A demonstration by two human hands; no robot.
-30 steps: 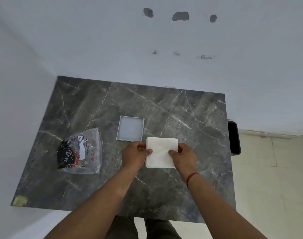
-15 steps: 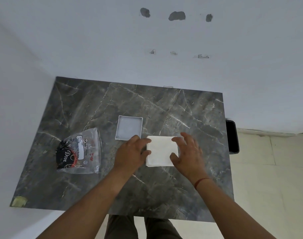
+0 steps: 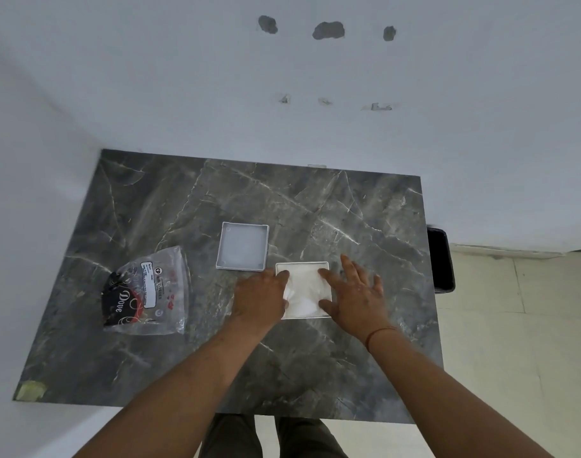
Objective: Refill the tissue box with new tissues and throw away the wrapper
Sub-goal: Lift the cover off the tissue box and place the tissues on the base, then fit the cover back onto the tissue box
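Bare forearms, red wrist thread (image 3: 380,333), olive trousers (image 3: 236,438)

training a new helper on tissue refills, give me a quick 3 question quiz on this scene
1. True or false: the wrapper has already been thrown away.
2. Multiple choice: where is the lid relative to the tissue box? A) on top of it B) on the table beside it, up and to the left in the view C) on the floor
3. Short answer: what are the left hand and right hand doing?

Key
1. False: it lies on the table, left of the box.
2. B
3. Both press flat on the white tissues in the open box, one hand on each side.
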